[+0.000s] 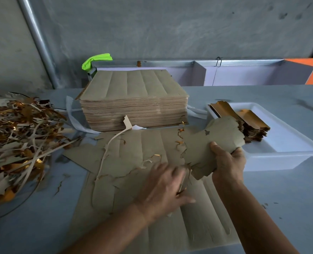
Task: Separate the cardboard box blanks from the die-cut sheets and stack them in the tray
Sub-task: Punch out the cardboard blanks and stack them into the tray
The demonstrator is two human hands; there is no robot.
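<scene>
A die-cut sheet [133,162] is spread flat on the table [42,226], nearest the viewer. It is pressed down by the left hand [163,187], whose blurred fingers appear spread over it. A bundle of blanks [214,143] is gripped by the right hand [227,162] at the sheet's right edge, just beside the white tray [284,153], where stacked blanks [251,125] lie. A tall stack of sheets [133,101] stands behind; trimmed scraps [18,140] are heaped at the left.
</scene>
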